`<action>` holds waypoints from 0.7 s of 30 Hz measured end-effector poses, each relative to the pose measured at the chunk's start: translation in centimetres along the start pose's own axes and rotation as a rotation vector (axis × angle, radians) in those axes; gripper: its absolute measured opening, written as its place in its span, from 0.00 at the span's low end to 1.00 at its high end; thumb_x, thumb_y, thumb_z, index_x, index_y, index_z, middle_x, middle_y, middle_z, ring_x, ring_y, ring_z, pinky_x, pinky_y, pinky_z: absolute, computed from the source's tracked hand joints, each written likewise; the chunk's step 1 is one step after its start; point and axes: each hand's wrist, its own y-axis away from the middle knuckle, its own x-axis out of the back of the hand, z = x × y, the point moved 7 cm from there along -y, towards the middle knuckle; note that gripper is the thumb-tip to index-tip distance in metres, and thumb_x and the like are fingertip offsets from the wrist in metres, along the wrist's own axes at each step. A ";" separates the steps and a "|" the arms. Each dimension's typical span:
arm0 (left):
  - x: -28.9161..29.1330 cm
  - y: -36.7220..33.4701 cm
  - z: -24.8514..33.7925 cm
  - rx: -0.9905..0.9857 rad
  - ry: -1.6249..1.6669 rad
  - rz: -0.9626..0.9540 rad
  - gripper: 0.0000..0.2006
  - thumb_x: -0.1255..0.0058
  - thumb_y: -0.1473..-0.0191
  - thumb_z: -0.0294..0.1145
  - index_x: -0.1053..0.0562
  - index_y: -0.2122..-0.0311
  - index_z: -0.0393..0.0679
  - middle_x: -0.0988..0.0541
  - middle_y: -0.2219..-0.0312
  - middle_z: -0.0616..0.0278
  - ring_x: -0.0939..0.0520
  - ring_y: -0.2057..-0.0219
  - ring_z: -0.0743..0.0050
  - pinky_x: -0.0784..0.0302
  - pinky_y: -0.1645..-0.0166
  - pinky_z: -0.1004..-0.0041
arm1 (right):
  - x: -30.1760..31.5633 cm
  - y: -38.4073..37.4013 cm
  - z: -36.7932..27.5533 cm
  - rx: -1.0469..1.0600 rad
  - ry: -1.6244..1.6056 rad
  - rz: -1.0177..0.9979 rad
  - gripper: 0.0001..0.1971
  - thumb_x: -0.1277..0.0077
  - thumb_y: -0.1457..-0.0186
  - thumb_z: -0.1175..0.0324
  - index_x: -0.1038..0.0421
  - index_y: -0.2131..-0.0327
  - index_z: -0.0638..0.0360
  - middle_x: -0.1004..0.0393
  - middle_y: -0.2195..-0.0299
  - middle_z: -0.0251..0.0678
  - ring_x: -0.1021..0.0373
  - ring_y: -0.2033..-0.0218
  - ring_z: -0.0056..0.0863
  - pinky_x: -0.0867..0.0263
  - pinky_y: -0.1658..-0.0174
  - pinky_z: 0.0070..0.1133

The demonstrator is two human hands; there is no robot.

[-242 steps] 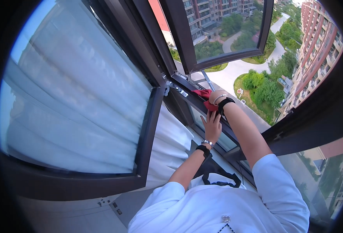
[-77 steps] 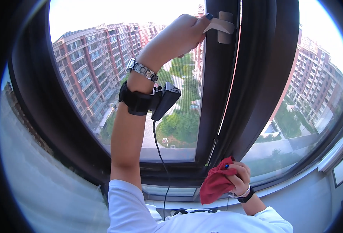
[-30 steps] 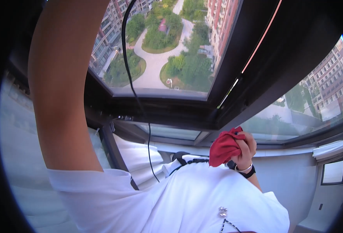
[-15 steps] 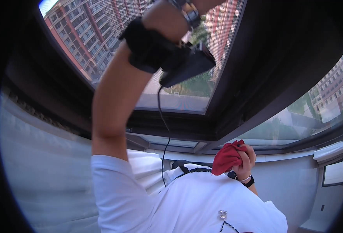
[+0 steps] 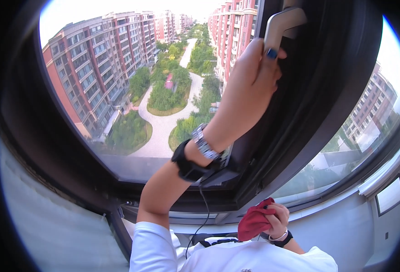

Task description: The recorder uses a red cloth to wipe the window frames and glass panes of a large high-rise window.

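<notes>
My left hand (image 5: 252, 84) is raised high, its fingers wrapped round the lower part of a pale metal window handle (image 5: 274, 32). The handle is mounted on the dark window frame (image 5: 295, 104) and bends to the right at its top. Low in front of my chest, my right hand (image 5: 279, 217) is closed on a bunched red cloth (image 5: 254, 221), which hangs to the left of the fingers. A silver watch (image 5: 203, 141) and a black strap with a dark device sit on my left wrist.
Beyond the window pane (image 5: 127, 163) are apartment blocks, trees and paths far below. Another window (image 5: 345, 136) runs along the right. A black cable (image 5: 204, 222) hangs from the left wrist device. White curtain-like fabric is beside me at the lower left.
My left hand, outside the upper edge before, now shows on the window handle. The view has tilted up, so more of the window shows. The red cloth stays in my right hand.
</notes>
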 end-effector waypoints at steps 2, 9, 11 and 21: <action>0.3 2.2 -0.3 0.110 0.076 -0.090 0.10 0.62 0.43 0.27 0.35 0.57 0.37 0.27 0.72 0.54 0.23 0.69 0.66 0.28 0.66 0.70 | 0.6 -1.0 0.1 -0.009 0.053 0.030 0.18 0.39 0.62 0.53 0.29 0.72 0.55 0.30 0.69 0.36 0.29 0.71 0.35 0.33 0.70 0.25; 2.5 13.3 1.8 -0.136 -0.327 -0.292 0.33 0.43 0.58 0.28 0.41 0.45 0.37 0.36 0.50 0.45 0.34 0.50 0.45 0.39 0.45 0.59 | 1.9 -4.9 -0.7 -0.055 0.070 0.174 0.18 0.38 0.62 0.53 0.27 0.68 0.50 0.32 0.63 0.37 0.31 0.64 0.39 0.33 0.64 0.27; 0.7 14.9 1.3 -0.081 -0.310 -0.486 0.36 0.41 0.58 0.32 0.42 0.44 0.37 0.37 0.49 0.44 0.32 0.51 0.46 0.37 0.47 0.60 | 1.7 -6.8 -0.9 -0.042 0.031 0.238 0.18 0.38 0.62 0.55 0.28 0.67 0.50 0.33 0.61 0.38 0.32 0.63 0.40 0.33 0.63 0.27; 0.8 16.5 2.0 0.109 -0.358 -0.580 0.31 0.41 0.57 0.30 0.37 0.45 0.42 0.34 0.50 0.43 0.22 0.59 0.48 0.24 0.57 0.66 | -0.2 -10.8 -2.7 -0.004 -0.245 0.184 0.20 0.38 0.59 0.55 0.30 0.63 0.49 0.37 0.55 0.41 0.37 0.61 0.39 0.38 0.60 0.29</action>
